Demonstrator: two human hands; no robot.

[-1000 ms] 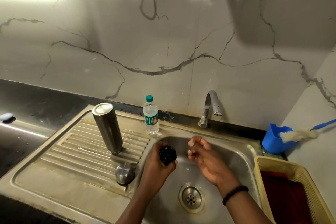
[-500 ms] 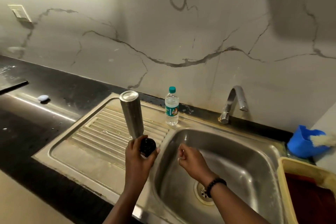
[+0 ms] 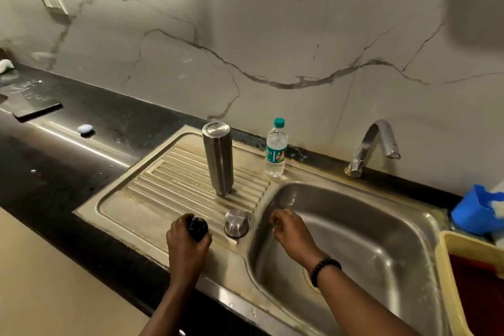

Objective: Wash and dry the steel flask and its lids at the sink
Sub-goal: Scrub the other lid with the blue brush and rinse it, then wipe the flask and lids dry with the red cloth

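The steel flask [image 3: 218,157] stands upside down on the ribbed drainboard [image 3: 163,185] of the sink. A steel cup lid [image 3: 236,222] sits upside down near the drainboard's right edge. My left hand [image 3: 188,243] grips a black inner lid [image 3: 197,228] just above the drainboard, left of the steel lid. My right hand [image 3: 290,232] hovers over the left side of the sink basin [image 3: 368,240] with loosely curled fingers and holds nothing.
A small water bottle [image 3: 276,148] stands behind the flask and the tap [image 3: 375,144] is off. A blue scoop [image 3: 474,210] and a yellow basket [image 3: 447,281] sit at the right. A pale soap piece [image 3: 85,129] lies on the black counter.
My left hand carried the black lid from over the basin leftward to the drainboard. My right hand drew back toward the basin's left edge. The camera view swung left.
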